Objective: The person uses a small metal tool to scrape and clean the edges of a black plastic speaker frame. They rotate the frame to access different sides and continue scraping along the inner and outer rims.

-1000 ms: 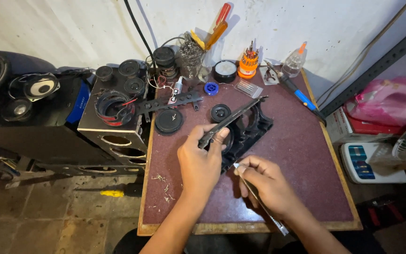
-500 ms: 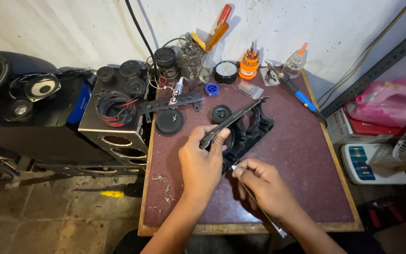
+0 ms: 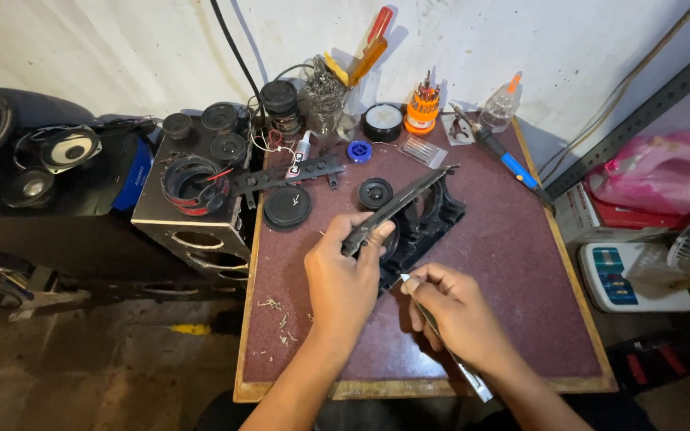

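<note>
Brown, speckled surface (image 3: 513, 271) with a pale wooden edge, set against a white wall. On the left, just beside it, a black speaker cabinet (image 3: 193, 215) carrying a red-wired coil ring (image 3: 192, 182) and three small round black speaker drivers (image 3: 216, 132) on top. Far right, off the surface, a pink plastic bag (image 3: 668, 172) above a white device with blue buttons (image 3: 628, 275).

Middle of the surface: black plastic speaker frame (image 3: 417, 215), tilted up on one edge, ring openings showing behind its long front bar. Left hand (image 3: 345, 275) closed on that frame, thumb pressed on the near end of the bar, fingers wrapped under. Right hand (image 3: 457, 311) just near and right of it, grip pinched shut on a thin metal tool (image 3: 441, 335), tip pointing toward the frame's lower edge, handle end reaching the near edge of the surface.

Along the far edge: clear jar (image 3: 327, 100) holding screwdrivers with red and orange handles (image 3: 370, 44) plus a tangle of wire; orange round holder (image 3: 422, 108) filled with upright small screwdriver bits; small clear bottle with an orange nozzle (image 3: 501, 104); round black tin with a pale lid (image 3: 382, 121). Blue-handled tool (image 3: 505, 156) lying diagonally at far right. Loose black round cap (image 3: 287, 207) and smaller black driver (image 3: 375, 193) left of the frame. Small blue spool (image 3: 358, 151) far of them.
</note>
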